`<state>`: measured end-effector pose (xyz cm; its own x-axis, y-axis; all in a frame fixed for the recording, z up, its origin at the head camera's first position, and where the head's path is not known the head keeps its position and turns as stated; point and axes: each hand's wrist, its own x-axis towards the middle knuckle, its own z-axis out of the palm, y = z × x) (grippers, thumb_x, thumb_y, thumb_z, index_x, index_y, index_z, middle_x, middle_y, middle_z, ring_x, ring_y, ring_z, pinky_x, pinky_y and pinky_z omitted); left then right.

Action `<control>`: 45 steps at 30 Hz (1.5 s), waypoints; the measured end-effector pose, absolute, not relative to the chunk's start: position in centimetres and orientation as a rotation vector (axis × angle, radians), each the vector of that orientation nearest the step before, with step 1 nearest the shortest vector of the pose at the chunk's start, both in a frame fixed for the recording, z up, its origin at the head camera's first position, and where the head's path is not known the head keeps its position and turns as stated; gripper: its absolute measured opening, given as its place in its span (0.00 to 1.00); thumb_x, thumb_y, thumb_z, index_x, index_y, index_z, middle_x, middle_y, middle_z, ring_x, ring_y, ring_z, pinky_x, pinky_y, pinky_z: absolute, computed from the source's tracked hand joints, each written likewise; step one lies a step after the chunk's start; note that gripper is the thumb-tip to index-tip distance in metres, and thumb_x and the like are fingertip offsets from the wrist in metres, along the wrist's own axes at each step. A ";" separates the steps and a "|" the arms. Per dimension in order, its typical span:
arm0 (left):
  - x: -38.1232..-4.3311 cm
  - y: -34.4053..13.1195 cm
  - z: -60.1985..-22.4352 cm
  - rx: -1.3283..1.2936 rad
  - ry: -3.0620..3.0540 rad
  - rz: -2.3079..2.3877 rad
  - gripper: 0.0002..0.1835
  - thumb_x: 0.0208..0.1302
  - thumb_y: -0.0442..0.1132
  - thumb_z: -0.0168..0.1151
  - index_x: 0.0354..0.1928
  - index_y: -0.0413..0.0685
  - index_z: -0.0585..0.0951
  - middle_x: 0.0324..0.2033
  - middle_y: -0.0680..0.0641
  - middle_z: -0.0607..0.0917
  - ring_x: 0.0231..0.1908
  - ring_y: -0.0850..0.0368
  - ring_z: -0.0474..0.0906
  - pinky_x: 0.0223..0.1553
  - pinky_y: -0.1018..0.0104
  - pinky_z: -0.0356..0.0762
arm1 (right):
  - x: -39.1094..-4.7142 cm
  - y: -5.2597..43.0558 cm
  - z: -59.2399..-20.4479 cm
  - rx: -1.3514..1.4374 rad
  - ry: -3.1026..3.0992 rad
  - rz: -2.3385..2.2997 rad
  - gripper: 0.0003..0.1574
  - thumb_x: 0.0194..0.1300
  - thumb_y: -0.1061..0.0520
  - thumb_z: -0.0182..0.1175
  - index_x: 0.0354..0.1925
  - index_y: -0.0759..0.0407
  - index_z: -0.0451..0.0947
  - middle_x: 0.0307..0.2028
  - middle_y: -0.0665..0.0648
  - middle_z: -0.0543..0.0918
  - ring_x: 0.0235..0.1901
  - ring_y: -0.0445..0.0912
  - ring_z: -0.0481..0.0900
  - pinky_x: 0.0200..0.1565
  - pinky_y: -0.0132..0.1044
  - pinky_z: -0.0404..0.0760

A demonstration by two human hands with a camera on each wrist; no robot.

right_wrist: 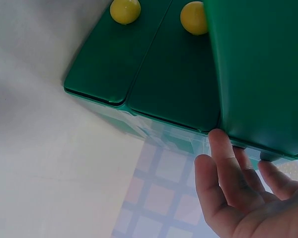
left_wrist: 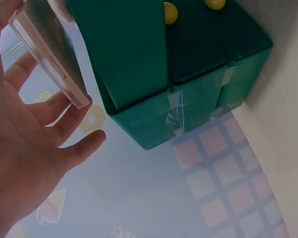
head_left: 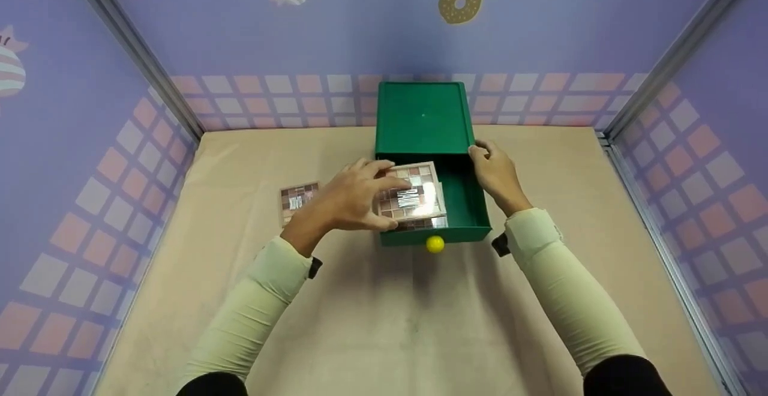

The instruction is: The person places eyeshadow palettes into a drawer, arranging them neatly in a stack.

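Left hand (head_left: 354,197) palm down, pinching palette (head_left: 414,204) over drawer (head_left: 467,204) | right hand (head_left: 497,175) unclenched, fingers touching cabinet's (head_left: 423,119) side

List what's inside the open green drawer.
In the drawer, a lower palette shows at the left, beside bare green floor. The upper palette in the left hand covers most of it; the cabinet top hides whatever lies at the back.

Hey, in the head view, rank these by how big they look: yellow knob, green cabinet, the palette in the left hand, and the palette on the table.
1. Cabinet
2. Held palette and table palette: unsure, since the held one seems nearer the camera and the other is partly hidden
3. Knob
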<state>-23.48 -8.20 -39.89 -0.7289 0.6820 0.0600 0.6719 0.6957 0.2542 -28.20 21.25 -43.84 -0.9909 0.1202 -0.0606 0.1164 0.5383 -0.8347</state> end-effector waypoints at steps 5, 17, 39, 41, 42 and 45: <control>-23.9 -7.2 -39.8 1.145 2.827 0.384 0.35 0.51 0.66 0.61 0.64 0.73 0.71 0.70 0.45 0.64 0.67 0.42 0.60 0.68 0.41 0.58 | -28.3 21.2 -43.8 -0.214 -2.744 1.499 0.32 0.72 0.40 0.43 0.68 0.49 0.64 0.65 0.60 0.72 0.62 0.55 0.71 0.62 0.53 0.71; -24.4 -5.4 -40.6 1.187 2.805 0.300 0.31 0.52 0.65 0.60 0.59 0.68 0.77 0.68 0.43 0.68 0.64 0.44 0.62 0.71 0.43 0.52 | -28.2 21.0 -44.0 -0.214 -2.762 1.502 0.32 0.73 0.39 0.41 0.69 0.49 0.63 0.65 0.61 0.71 0.63 0.55 0.70 0.61 0.53 0.72; -24.5 -7.8 -40.6 1.136 2.829 0.499 0.38 0.57 0.63 0.63 0.69 0.68 0.65 0.76 0.48 0.49 0.74 0.40 0.48 0.70 0.34 0.47 | -28.2 21.1 -44.1 -0.232 -2.768 1.470 0.34 0.72 0.37 0.40 0.69 0.48 0.62 0.65 0.60 0.71 0.63 0.54 0.71 0.63 0.52 0.71; -24.5 -8.5 -40.7 1.106 2.839 0.509 0.38 0.57 0.63 0.63 0.70 0.68 0.64 0.76 0.48 0.50 0.74 0.39 0.49 0.70 0.34 0.47 | -28.2 21.1 -44.1 -0.232 -2.766 1.476 0.34 0.72 0.38 0.40 0.70 0.48 0.62 0.65 0.59 0.71 0.63 0.54 0.70 0.63 0.52 0.71; -24.6 -8.9 -40.8 1.091 2.844 0.516 0.38 0.57 0.63 0.63 0.70 0.68 0.64 0.76 0.47 0.50 0.73 0.39 0.50 0.69 0.34 0.47 | -28.2 21.1 -44.1 -0.229 -2.765 1.479 0.34 0.72 0.38 0.41 0.70 0.48 0.62 0.66 0.59 0.70 0.63 0.54 0.70 0.63 0.52 0.71; -24.8 -10.1 -41.1 1.034 2.854 0.535 0.39 0.57 0.62 0.64 0.70 0.67 0.64 0.76 0.48 0.51 0.73 0.38 0.51 0.69 0.34 0.47 | -28.1 21.1 -44.0 -0.215 -2.757 1.481 0.33 0.72 0.39 0.41 0.69 0.49 0.63 0.65 0.60 0.70 0.64 0.55 0.70 0.62 0.53 0.70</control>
